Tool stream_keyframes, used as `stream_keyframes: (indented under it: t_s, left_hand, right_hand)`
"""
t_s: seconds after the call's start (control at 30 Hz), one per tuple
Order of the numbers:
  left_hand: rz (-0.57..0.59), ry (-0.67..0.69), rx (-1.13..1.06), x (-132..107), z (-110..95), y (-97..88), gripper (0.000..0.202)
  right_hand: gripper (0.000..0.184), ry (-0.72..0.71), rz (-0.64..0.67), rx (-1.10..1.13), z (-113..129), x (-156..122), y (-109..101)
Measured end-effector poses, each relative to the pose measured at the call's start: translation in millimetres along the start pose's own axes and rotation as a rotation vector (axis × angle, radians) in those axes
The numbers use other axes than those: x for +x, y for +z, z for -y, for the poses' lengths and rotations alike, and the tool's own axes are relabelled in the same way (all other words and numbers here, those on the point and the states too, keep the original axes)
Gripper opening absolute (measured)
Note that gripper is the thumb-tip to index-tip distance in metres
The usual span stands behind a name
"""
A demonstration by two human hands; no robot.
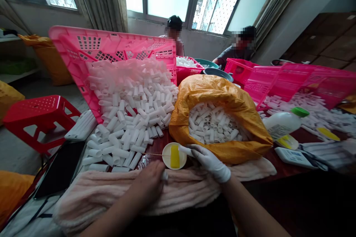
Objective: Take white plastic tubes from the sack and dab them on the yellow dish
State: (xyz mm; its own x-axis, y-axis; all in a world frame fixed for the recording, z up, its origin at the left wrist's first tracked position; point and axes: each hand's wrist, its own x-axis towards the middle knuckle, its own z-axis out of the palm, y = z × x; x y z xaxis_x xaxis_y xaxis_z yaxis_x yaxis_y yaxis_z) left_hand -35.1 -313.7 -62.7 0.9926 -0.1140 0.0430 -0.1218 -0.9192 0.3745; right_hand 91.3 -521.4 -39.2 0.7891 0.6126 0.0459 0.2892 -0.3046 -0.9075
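My left hand [150, 180], bare, is closed low over the pink towel, a short white piece that looks like a tube showing at its fingers. In my gloved right hand [207, 160], a white plastic tube [185, 150] is pinched and points left over the rim of a small round dish [166, 160]. A yellow sponge block [175, 156] lies in that dish, and a thin stick [152, 154] rests across its left side. Many loose white tubes [126, 142] are heaped left of the dish. Behind my right hand stands an orange woven sack [219, 85] filled with more tubes.
Pink plastic crates [111, 40] stand at the back and right. A white bottle with green cap [283, 122] leans right of the sack. The pink towel [91, 196] lines the near edge. A red stool [36, 113] is at left. Two people [237, 52] sit across.
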Motion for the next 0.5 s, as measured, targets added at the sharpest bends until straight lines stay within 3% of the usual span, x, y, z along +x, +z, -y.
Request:
stream_keyframes:
  t_s: [0.1,0.2,0.5]
  left_hand:
    - [-0.165,-0.122,0.114,20,10,-4.7,0.018]
    - [-0.183,-0.154,0.181,33,23,-4.4,0.015]
    - [-0.176,-0.111,0.173,38,32,7.8,0.012]
  right_hand:
    - [0.029,-0.216,-0.129,-0.202,-11,13,13]
    - [0.028,-0.362,-0.145,-0.342,-13,27,17]
    - [0.029,-0.474,-0.013,-0.566,-9,29,22]
